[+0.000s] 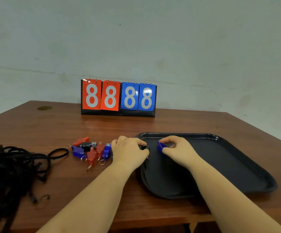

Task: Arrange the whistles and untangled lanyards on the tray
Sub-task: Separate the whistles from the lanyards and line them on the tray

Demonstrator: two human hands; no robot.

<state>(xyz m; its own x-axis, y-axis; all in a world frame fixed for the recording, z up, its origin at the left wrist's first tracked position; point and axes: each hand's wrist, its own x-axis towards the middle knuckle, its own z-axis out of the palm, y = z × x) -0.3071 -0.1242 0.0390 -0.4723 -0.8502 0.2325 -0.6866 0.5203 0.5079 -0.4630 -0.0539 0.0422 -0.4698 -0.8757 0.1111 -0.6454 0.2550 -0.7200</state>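
Fingers (167,140) of the right hand (178,151) are curled around a blue whistle (161,146), which is pinched just over the near-left part of the black tray (237,158). A small black object (144,147), hard to identify, is gripped by the curled left hand (129,152) at the tray's left rim. A cluster of red, blue and black whistles (92,151) is seen on the wooden table (60,128) just left of that hand. A tangled heap of black lanyards (15,167) is spread further left. A flip scoreboard (118,97) is stood against the wall, with 88 88 displayed.
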